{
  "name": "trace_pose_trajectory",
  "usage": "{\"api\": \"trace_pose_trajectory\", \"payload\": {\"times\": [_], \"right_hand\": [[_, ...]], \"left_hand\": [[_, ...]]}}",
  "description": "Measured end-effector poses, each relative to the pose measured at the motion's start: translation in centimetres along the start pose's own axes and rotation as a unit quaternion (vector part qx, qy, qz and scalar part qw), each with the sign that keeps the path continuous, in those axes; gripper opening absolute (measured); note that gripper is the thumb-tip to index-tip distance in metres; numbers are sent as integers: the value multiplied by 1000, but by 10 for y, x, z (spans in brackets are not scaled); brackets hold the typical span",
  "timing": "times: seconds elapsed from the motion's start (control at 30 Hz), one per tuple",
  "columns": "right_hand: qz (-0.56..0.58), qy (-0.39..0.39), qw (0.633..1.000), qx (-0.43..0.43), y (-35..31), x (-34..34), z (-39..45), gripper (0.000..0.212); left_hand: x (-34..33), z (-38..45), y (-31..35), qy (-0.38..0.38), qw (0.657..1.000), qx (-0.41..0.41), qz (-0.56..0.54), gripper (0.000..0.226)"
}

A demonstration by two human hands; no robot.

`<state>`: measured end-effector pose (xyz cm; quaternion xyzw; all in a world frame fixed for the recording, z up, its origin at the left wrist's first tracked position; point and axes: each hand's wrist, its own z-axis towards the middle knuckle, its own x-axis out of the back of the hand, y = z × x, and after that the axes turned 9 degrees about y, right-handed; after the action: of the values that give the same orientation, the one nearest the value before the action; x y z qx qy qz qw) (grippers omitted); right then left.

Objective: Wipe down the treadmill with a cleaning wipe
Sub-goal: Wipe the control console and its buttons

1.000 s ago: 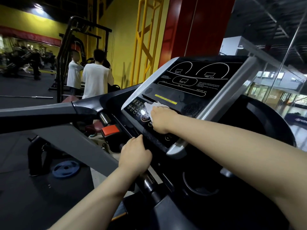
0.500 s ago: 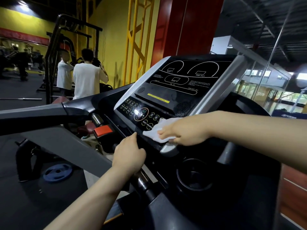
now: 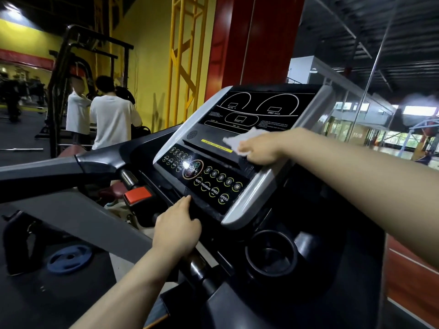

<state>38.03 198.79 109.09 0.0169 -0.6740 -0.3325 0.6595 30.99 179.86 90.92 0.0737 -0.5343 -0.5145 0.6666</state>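
Note:
The treadmill console (image 3: 259, 110) is a black tilted panel with a silver frame, dial outlines above and round buttons below. My right hand (image 3: 260, 149) holds a white cleaning wipe (image 3: 242, 140) pressed against the middle right of the panel, just above the yellow label strip. My left hand (image 3: 177, 227) rests on the front handlebar (image 3: 197, 267) below the console, its index finger touching the lower edge of the button panel. The button panel (image 3: 206, 180) glistens with a bright reflection.
A red safety key block (image 3: 136, 194) sits left of my left hand. A round cup holder (image 3: 270, 252) lies below the console. The left handrail (image 3: 47, 172) runs off to the left. A blue weight plate (image 3: 69, 257) lies on the floor. Two people in white shirts (image 3: 111, 119) stand by a rack.
My right hand swept the wipe from the button panel's left to its lower right corner, then up to the middle right of the console. My left hand stayed on the handlebar.

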Motion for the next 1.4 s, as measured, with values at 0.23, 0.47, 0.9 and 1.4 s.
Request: {"api": "trace_pose_trajectory", "payload": {"times": [0.23,0.47,0.9,1.4], "right_hand": [[43,-9,995,85,-2,1,-13,49],[-77,132,984,-94,96,23,67,73],[3,-33,970,242,21,-3,65,50],[-74,39,978,192,4,-16,93,59]], "left_hand": [[-2,1,0,-12,1000,-14,24,61],[-18,28,-12,-61,998,4,-4,56],[-26,28,-5,-3,999,30,34,53],[-27,54,-13,-6,997,78,-7,52]]}}
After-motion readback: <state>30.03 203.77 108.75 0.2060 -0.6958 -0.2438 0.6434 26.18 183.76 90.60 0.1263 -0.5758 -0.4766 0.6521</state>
